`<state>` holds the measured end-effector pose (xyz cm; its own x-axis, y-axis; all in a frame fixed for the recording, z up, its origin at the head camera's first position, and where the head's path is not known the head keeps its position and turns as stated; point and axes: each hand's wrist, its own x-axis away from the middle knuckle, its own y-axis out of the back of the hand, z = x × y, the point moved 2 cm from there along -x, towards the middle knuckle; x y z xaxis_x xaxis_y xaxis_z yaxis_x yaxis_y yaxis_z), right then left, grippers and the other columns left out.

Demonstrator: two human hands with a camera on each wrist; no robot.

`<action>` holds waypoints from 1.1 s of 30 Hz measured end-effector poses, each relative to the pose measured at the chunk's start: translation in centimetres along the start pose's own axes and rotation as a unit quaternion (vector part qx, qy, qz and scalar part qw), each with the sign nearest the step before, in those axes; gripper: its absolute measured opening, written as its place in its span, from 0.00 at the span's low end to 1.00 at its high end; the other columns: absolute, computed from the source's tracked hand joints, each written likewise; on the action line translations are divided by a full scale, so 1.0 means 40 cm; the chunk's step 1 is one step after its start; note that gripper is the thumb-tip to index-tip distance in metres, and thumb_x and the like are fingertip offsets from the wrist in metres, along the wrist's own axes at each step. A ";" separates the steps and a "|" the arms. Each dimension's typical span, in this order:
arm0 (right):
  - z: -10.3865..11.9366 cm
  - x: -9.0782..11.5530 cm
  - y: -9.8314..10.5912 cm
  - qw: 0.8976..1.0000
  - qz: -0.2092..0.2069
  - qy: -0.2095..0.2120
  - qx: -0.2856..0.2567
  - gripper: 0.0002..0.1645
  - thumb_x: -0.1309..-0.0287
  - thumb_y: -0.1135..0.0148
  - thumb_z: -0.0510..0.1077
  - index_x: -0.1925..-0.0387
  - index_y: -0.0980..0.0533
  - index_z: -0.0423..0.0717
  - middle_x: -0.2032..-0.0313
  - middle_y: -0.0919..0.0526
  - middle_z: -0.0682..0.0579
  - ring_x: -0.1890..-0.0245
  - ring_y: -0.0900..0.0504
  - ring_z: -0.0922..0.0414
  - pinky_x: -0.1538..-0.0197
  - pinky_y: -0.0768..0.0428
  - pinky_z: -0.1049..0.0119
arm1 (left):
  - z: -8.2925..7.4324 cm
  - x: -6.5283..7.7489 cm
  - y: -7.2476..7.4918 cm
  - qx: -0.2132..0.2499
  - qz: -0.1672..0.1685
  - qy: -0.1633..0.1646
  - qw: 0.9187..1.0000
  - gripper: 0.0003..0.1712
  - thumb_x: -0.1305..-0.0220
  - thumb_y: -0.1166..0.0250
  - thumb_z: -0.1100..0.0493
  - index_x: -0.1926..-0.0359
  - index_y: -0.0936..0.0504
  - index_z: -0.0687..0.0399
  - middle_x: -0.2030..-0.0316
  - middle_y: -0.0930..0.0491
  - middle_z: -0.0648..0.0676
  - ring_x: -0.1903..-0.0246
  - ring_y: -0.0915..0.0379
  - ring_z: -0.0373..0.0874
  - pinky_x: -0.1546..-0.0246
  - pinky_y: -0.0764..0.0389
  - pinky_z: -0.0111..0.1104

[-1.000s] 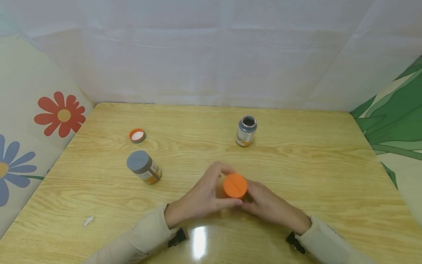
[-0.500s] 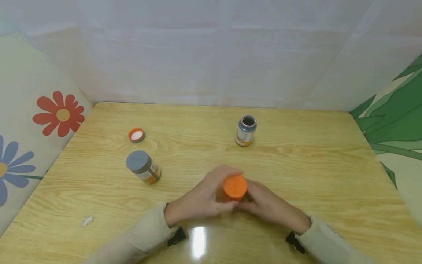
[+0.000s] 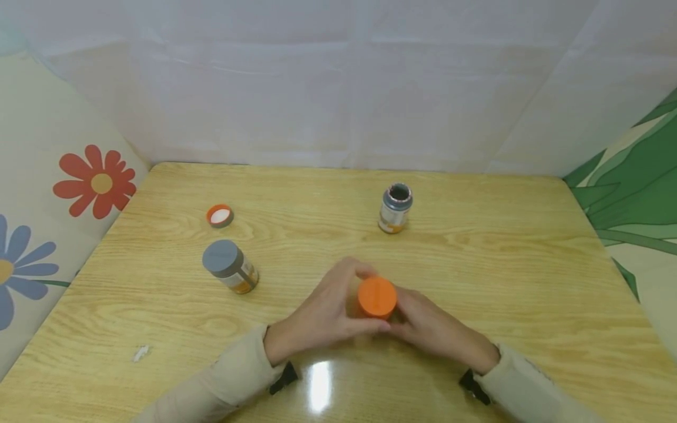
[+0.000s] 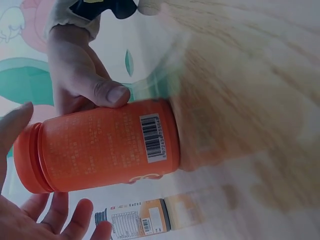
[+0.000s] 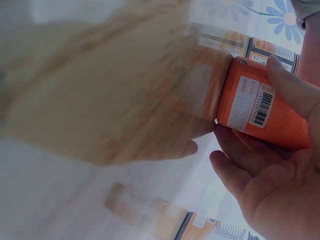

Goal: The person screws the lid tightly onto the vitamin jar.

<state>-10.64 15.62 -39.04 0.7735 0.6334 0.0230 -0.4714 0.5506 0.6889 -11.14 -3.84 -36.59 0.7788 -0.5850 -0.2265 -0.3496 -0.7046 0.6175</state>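
Note:
My right hand (image 3: 436,326) grips the lower body of an orange plastic bottle (image 4: 95,150), which stands upright on the wooden table with a barcode on its side. Its ridged orange screw cap (image 3: 377,296) is on. Around the cap, my left hand (image 3: 322,311) has its thumb and fingers spread on either side, palm apart from it. In the left wrist view, the left thumb is right by the cap's edge and several fingertips lie beneath it. The right wrist view shows the right thumb along the orange bottle's side.
A grey-capped bottle (image 3: 231,267) stands to the left. Behind it lies a loose grey cap (image 3: 220,216) with its white lining upward. An uncapped bottle (image 3: 394,214) stands at the back, right of centre. A small white scrap (image 3: 141,353) lies at the front left.
Half a second ago the left fingers and thumb were closed in on the cap; now they are spread apart around it. The cap's raised mark has turned. The right hand stays on the bottle.

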 end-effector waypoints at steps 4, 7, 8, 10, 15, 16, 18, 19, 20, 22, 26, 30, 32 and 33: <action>-0.002 -0.001 -0.001 1.000 0.000 -0.003 -0.001 0.34 0.41 0.32 0.48 0.36 0.31 0.43 0.40 0.21 0.45 0.41 0.21 0.48 0.37 0.24 0.47 | 0.000 -0.001 -0.001 0.022 0.004 -0.009 1.000 0.36 0.48 0.23 0.52 0.41 0.31 0.54 0.45 0.27 0.51 0.42 0.33 0.42 0.37 0.28 0.42; -0.001 -0.001 0.000 1.000 -0.005 0.003 0.005 0.31 0.40 0.32 0.50 0.39 0.28 0.44 0.42 0.19 0.46 0.43 0.19 0.49 0.38 0.23 0.47 | -0.001 -0.001 0.000 0.043 0.013 -0.017 0.999 0.33 0.46 0.25 0.56 0.41 0.30 0.52 0.45 0.27 0.50 0.42 0.33 0.41 0.36 0.29 0.40; 0.000 -0.001 0.000 1.000 -0.006 0.006 0.006 0.30 0.40 0.33 0.51 0.39 0.28 0.45 0.43 0.18 0.46 0.43 0.19 0.49 0.39 0.23 0.47 | -0.001 -0.001 0.000 0.046 0.015 -0.024 0.999 0.33 0.46 0.26 0.57 0.41 0.29 0.52 0.45 0.27 0.50 0.42 0.33 0.41 0.36 0.29 0.40; -0.001 0.000 0.001 1.000 -0.009 0.011 0.009 0.29 0.40 0.33 0.51 0.40 0.28 0.45 0.44 0.18 0.46 0.44 0.19 0.49 0.39 0.22 0.48 | -0.001 -0.001 0.001 0.050 0.017 -0.039 0.998 0.33 0.46 0.27 0.59 0.40 0.29 0.53 0.44 0.26 0.50 0.42 0.32 0.41 0.35 0.29 0.39; -0.003 -0.004 -0.003 1.000 -0.001 0.005 -0.008 0.30 0.41 0.32 0.50 0.39 0.28 0.45 0.43 0.18 0.48 0.43 0.19 0.50 0.38 0.23 0.49 | 0.000 -0.002 0.004 0.039 0.025 -0.068 0.997 0.35 0.46 0.29 0.60 0.36 0.28 0.56 0.43 0.24 0.53 0.41 0.29 0.43 0.35 0.28 0.38; -0.003 -0.005 -0.004 1.000 0.002 0.000 -0.013 0.31 0.41 0.32 0.51 0.39 0.28 0.45 0.42 0.19 0.48 0.42 0.20 0.51 0.37 0.24 0.49 | 0.000 -0.003 0.005 0.035 0.028 -0.072 0.996 0.36 0.46 0.29 0.61 0.36 0.29 0.56 0.42 0.24 0.54 0.41 0.29 0.44 0.34 0.28 0.39; -0.003 -0.007 -0.006 1.000 0.009 -0.009 -0.023 0.32 0.41 0.32 0.51 0.38 0.29 0.46 0.41 0.19 0.49 0.41 0.20 0.52 0.36 0.24 0.50 | 0.001 -0.003 0.007 0.028 0.036 -0.075 0.996 0.37 0.46 0.29 0.61 0.34 0.29 0.57 0.41 0.24 0.55 0.39 0.29 0.45 0.34 0.29 0.40; -0.003 -0.008 -0.006 1.000 0.011 -0.013 -0.026 0.32 0.41 0.32 0.52 0.38 0.29 0.47 0.41 0.19 0.50 0.41 0.20 0.52 0.36 0.24 0.50 | 0.000 -0.004 0.008 0.024 0.039 -0.077 0.996 0.37 0.46 0.30 0.61 0.34 0.29 0.57 0.40 0.24 0.55 0.38 0.29 0.46 0.33 0.29 0.41; -0.003 -0.008 -0.006 1.000 0.010 -0.013 -0.024 0.32 0.41 0.32 0.52 0.38 0.29 0.47 0.41 0.19 0.50 0.41 0.20 0.52 0.36 0.24 0.50 | 0.001 -0.005 0.008 0.021 0.040 -0.079 0.996 0.37 0.46 0.30 0.61 0.33 0.29 0.57 0.39 0.24 0.56 0.38 0.29 0.47 0.33 0.30 0.42; -0.003 -0.007 -0.006 1.000 0.007 -0.007 -0.017 0.32 0.41 0.32 0.51 0.38 0.29 0.46 0.42 0.19 0.49 0.41 0.20 0.51 0.37 0.24 0.50 | 0.000 -0.005 0.009 0.017 0.040 -0.076 0.996 0.38 0.46 0.28 0.59 0.33 0.30 0.57 0.38 0.24 0.57 0.37 0.30 0.48 0.32 0.31 0.43; -0.004 -0.002 -0.002 1.000 -0.001 0.010 0.003 0.32 0.41 0.32 0.47 0.38 0.29 0.44 0.42 0.19 0.45 0.43 0.19 0.48 0.39 0.22 0.49 | 0.001 -0.004 0.006 0.020 0.025 -0.046 0.998 0.43 0.48 0.24 0.52 0.34 0.31 0.57 0.39 0.26 0.55 0.37 0.32 0.45 0.32 0.32 0.44; -0.005 -0.002 0.000 1.000 0.004 0.003 0.001 0.33 0.41 0.32 0.47 0.36 0.30 0.44 0.40 0.20 0.45 0.41 0.20 0.48 0.38 0.23 0.48 | 0.004 -0.005 0.001 0.021 0.009 -0.022 0.999 0.42 0.51 0.21 0.50 0.38 0.31 0.56 0.42 0.27 0.52 0.40 0.32 0.43 0.34 0.30 0.42; -0.005 -0.005 0.000 1.000 0.006 -0.005 0.000 0.33 0.41 0.32 0.48 0.37 0.30 0.45 0.40 0.20 0.46 0.41 0.21 0.49 0.37 0.24 0.48 | 0.004 -0.006 0.001 0.023 0.006 -0.022 0.999 0.39 0.51 0.22 0.51 0.40 0.30 0.55 0.43 0.26 0.51 0.41 0.32 0.43 0.35 0.29 0.41; -0.006 -0.006 -0.001 1.000 0.008 -0.009 -0.002 0.32 0.41 0.32 0.48 0.37 0.30 0.46 0.40 0.20 0.46 0.41 0.21 0.49 0.37 0.24 0.48 | 0.004 -0.006 0.002 0.024 0.005 -0.024 0.999 0.38 0.50 0.22 0.51 0.41 0.29 0.54 0.44 0.26 0.51 0.41 0.32 0.42 0.36 0.29 0.41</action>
<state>-10.91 15.58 -39.22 0.7738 0.6317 0.0467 -0.4849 0.5435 0.6852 -11.46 -3.83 -36.61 0.7491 -0.6106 -0.2568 -0.3831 -0.7157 0.5840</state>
